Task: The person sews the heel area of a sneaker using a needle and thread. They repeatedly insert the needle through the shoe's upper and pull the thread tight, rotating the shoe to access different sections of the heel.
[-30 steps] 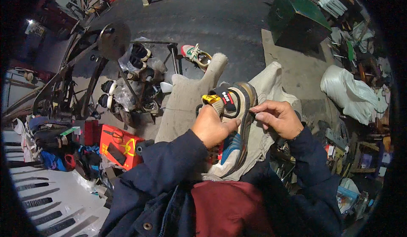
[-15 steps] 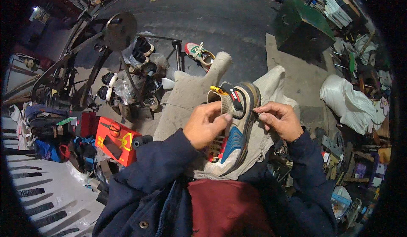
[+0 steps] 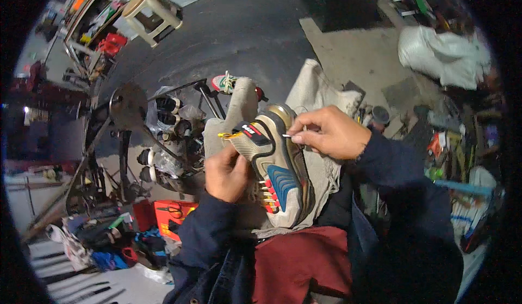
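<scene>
A beige sneaker with blue side panels, a black heel patch and red-and-yellow lacing lies on its side, toe toward me, on a grey cloth over my lap. My left hand is closed at the shoe's opening; some of its fingertips are hidden there. At the sole edge near the heel, my right hand pinches a thin, pale, pointed piece, too small to name exactly. Its tip is at the seam between upper and sole.
Ahead stands a black iron machine stand, with several black-and-white shoes beside it. Another colourful sneaker lies beyond the cloth. A red box with scissors is at left, a stool far left, a white sack at right.
The view has swung round. My right hand has shifted along the heel side, and the pale piece now shows at its fingertips. My left hand has moved lower on the shoe's opening.
</scene>
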The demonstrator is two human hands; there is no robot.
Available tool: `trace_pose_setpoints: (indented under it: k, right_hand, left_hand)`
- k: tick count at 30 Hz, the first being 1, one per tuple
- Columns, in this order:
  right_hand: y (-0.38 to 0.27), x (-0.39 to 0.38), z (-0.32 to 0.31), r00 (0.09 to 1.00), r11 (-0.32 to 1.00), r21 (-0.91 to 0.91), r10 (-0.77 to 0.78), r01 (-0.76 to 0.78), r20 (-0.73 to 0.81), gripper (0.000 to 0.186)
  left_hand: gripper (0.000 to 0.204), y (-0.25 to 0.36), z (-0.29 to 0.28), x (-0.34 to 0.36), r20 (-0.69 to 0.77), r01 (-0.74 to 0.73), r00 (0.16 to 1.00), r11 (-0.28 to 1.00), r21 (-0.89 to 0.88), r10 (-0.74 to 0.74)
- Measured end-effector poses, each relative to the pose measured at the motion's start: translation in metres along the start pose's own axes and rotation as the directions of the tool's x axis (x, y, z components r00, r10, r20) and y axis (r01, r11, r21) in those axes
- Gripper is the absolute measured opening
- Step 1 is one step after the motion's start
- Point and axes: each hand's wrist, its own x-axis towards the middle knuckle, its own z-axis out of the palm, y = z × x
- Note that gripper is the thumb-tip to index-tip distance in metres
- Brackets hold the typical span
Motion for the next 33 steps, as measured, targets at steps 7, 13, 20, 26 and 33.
trace_pose_setpoints:
  k: [7,13,20,26,33]
  right_hand:
    - [0.007,0.009,-0.001,0.987,0.976,-0.158,-0.157,0.149,-0.041,0.018]
    - [0.011,0.009,-0.001,0.995,0.989,-0.117,-0.099,0.095,-0.026,0.018]
    - [0.009,0.009,-0.002,0.992,0.985,-0.124,-0.121,0.116,-0.038,0.018]
    - [-0.001,0.005,-0.003,0.989,0.952,-0.284,-0.138,0.118,-0.051,0.018]
    - [-0.017,0.01,0.019,0.985,0.769,-0.634,-0.157,0.081,-0.065,0.014]
  left_hand:
    - [0.014,-0.001,-0.017,-0.02,0.071,0.139,0.976,0.345,-0.928,-0.204]
    - [0.02,-0.004,-0.007,-0.021,-0.005,0.147,0.958,0.504,-0.851,-0.286]
    - [0.05,0.0,0.003,-0.012,0.302,0.419,0.906,0.726,-0.546,-0.296]
    - [0.04,0.01,0.02,0.008,0.287,0.415,0.91,0.646,-0.641,-0.299]
    - [0.029,0.012,0.022,0.013,0.317,0.392,0.917,0.688,-0.611,-0.241]
